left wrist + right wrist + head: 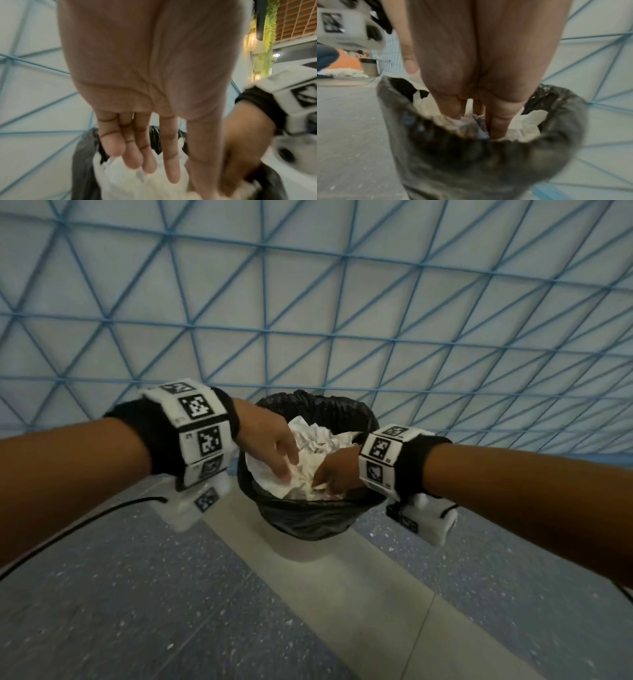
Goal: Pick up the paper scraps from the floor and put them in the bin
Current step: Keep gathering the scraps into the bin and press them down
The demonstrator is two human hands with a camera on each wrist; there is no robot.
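A bin with a black liner (308, 518) stands against the wall and is filled with crumpled white paper scraps (318, 440). Both hands reach into its mouth. My left hand (287, 474) hovers over the left side, its straight fingers (145, 159) just above the paper scraps (120, 182). My right hand (325, 486) is lower on the right side. Its fingers (498, 125) point straight down and press into the paper scraps (529, 124) inside the liner rim (471, 155). Neither hand grips a scrap that I can see.
The wall (308, 302) behind the bin is pale with blue triangular lines. The floor (137, 611) is grey speckled with a lighter strip. A black cable (85, 518) runs from my left wrist. Far left in the right wrist view stand another bin (369, 67) and a white pile (347, 73).
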